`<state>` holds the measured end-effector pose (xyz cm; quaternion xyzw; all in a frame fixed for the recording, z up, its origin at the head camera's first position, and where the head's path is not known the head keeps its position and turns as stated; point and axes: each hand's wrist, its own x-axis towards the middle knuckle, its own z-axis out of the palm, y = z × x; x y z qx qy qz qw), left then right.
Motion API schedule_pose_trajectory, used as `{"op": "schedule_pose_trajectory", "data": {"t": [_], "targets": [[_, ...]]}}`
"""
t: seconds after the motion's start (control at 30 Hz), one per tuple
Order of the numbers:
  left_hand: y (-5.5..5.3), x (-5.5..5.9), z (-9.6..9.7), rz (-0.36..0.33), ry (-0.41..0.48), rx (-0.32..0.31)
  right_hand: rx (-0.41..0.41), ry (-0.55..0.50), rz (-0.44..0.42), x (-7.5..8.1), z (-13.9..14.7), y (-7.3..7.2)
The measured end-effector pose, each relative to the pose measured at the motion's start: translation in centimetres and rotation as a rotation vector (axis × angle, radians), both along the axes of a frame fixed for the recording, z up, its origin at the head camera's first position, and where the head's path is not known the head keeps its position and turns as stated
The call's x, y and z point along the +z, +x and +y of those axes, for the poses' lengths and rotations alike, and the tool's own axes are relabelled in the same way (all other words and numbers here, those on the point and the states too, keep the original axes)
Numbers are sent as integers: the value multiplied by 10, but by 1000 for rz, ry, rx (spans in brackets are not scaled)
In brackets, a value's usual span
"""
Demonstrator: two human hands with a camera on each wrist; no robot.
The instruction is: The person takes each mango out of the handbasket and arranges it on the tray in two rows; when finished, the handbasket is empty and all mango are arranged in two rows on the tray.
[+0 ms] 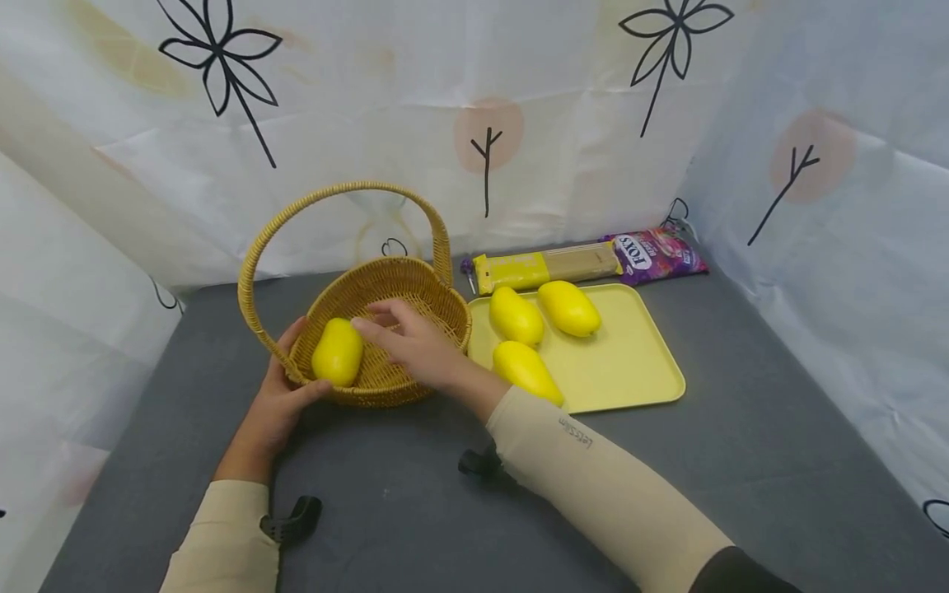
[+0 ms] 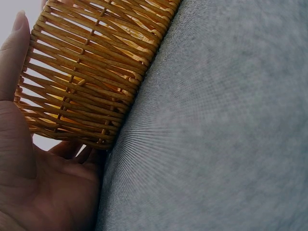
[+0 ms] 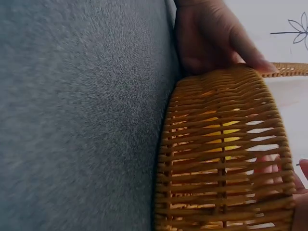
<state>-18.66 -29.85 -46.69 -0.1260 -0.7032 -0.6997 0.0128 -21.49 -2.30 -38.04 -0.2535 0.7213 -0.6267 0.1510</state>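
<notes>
A woven wicker basket (image 1: 404, 395) with a tall arched handle stands on the dark grey table. My left hand (image 1: 280, 401) grips its left side, thumb over the front rim and fingers round the outside. In the left wrist view that hand (image 2: 53, 187) lies against the weave. Inside the basket, at the left, one yellow mango (image 1: 338, 352) rests upright. My right hand (image 1: 415, 342) reaches in over the front rim, fingers loosely extended, fingertips right at the mango's upper right side. In the right wrist view, the mango (image 3: 231, 137) shows through the basket wall.
To the right lies a pale yellow tray (image 1: 623, 362) holding three mangoes (image 1: 569, 309). Behind it are a yellow-ended pack of noodle-like sticks (image 1: 563, 265) and a purple Fox's bag (image 1: 660, 254). A patterned white cloth (image 1: 578, 165) hangs at the back and sides.
</notes>
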Motion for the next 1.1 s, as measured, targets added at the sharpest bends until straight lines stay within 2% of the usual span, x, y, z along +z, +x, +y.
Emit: {"op": "schedule_pose_trajectory", "data": {"t": [0.2, 0.47, 0.73, 1.0, 1.1], "targets": [[1, 0, 0, 7, -5, -12, 18, 118, 18, -3, -17, -12], [1, 2, 1, -3, 8, -13, 33, 350, 136, -12, -34, -26], [-1, 1, 0, 0, 13, -26, 93, 457, 251, -14, -44, -34], [-1, 1, 0, -4, 20, -27, 164, 655, 273, -19, -52, -38], [0, 1, 0, 0, 28, -29, 176, 690, 278, -21, -54, -38]]}}
